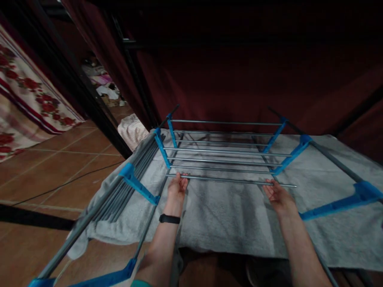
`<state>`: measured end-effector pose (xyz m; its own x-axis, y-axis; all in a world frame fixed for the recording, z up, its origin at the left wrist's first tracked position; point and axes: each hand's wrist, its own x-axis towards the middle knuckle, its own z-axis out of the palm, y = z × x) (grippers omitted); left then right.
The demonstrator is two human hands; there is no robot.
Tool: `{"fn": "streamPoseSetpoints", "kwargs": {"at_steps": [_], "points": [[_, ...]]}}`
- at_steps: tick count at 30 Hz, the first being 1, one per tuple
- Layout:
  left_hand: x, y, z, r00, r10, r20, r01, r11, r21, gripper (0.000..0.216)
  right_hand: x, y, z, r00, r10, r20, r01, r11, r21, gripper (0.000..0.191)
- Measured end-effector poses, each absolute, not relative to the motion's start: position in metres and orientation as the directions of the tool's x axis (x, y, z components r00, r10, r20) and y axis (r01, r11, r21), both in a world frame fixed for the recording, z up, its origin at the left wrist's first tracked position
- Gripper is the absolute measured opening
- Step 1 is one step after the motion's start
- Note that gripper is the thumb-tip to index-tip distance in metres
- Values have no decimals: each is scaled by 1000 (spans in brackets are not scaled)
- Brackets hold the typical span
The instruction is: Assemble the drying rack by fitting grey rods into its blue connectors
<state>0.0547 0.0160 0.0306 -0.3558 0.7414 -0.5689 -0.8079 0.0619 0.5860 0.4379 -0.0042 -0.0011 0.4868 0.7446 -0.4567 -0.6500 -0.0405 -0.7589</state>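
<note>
While your left hand [177, 188] and right hand [278, 195] grip a gray rod [221, 180] near its ends, fingers curled around it, it spans crosswise above the gray blanket [227, 217], nearer you than the rack's fitted bars [227, 152]. You appear to be placing a crossbar; the next move likely calls for aligning both ends with blue brackets [140, 187].

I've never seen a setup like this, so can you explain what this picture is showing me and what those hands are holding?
There's no machine here, just a person's bare hands. The one picture comes from a camera worn on their head, looking forward and down. A gray cloth covers the surface. Gray poles with blue brackets spread over it, with thin rods crossing between some brackets. More rods lie bunched at the left. The left hand, with a dark wristband, and the right hand hold one thin rod crosswise.
</note>
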Motion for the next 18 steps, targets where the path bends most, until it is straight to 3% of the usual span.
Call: {"fn": "streamPoseSetpoints", "kwargs": {"at_steps": [18], "points": [[56,10,30,-350,802,-485,-793,23,609,6,442,-3,-4,435,737,-517,-646,-144,-750,25]]}}
